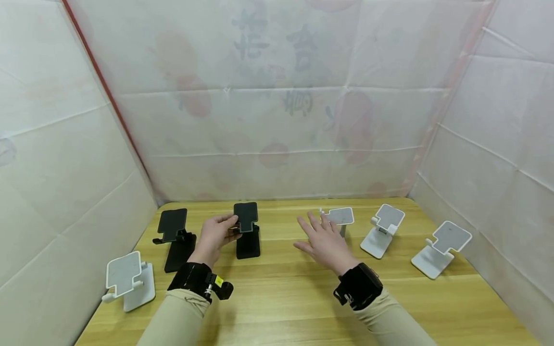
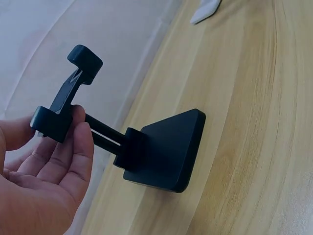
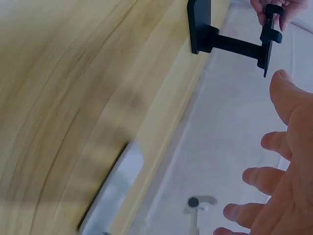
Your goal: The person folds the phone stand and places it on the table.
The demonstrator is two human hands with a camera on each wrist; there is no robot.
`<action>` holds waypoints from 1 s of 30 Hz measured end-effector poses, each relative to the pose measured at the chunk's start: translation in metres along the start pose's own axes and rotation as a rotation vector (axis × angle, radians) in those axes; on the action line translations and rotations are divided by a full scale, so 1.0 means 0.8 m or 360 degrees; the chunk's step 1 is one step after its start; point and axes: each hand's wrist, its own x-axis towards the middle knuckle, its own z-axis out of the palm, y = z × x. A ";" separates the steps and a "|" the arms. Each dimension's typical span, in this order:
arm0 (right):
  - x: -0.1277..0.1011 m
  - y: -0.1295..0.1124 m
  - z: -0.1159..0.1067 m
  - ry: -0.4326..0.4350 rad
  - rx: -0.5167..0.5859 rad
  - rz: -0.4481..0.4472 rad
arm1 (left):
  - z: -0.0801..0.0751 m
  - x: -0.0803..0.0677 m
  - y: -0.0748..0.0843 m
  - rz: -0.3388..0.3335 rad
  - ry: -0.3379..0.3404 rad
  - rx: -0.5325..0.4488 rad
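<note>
Pinching the upper plate (image 1: 245, 212) of the inner black stand (image 1: 247, 227), the left hand (image 1: 212, 239) has its grip at one side, while the base (image 1: 248, 247) seems to rest on the counter (image 1: 277, 298). The right hand (image 1: 326, 242), near a white stand (image 1: 343, 216), has its fingers spread. If the plate is pushed hard, the unheld base could slide or tip.

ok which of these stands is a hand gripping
The black stand nearer the middle of the table: the left hand grips its upper part. The other black stand, further left, is not held, nor are the four white stands.
</note>
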 end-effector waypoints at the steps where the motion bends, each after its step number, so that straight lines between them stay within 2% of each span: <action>1: 0.001 -0.002 0.000 -0.0002 0.0006 -0.0006 | 0.000 0.001 0.000 -0.0002 0.0005 -0.0006; 9: 0.015 -0.016 0.002 -0.0063 0.0063 -0.0041 | 0.004 0.006 -0.004 0.0018 0.0030 -0.0039; 16: 0.027 -0.024 0.001 -0.0163 0.0425 0.0060 | 0.025 -0.006 0.003 0.0059 -0.0044 -0.0048; 26: 0.036 -0.028 0.001 -0.0174 0.0962 0.0163 | 0.060 -0.022 0.009 0.0148 -0.0140 -0.0047; 30: 0.036 -0.029 -0.003 -0.0157 0.1106 0.0191 | 0.069 -0.028 0.012 0.0178 -0.0157 -0.0034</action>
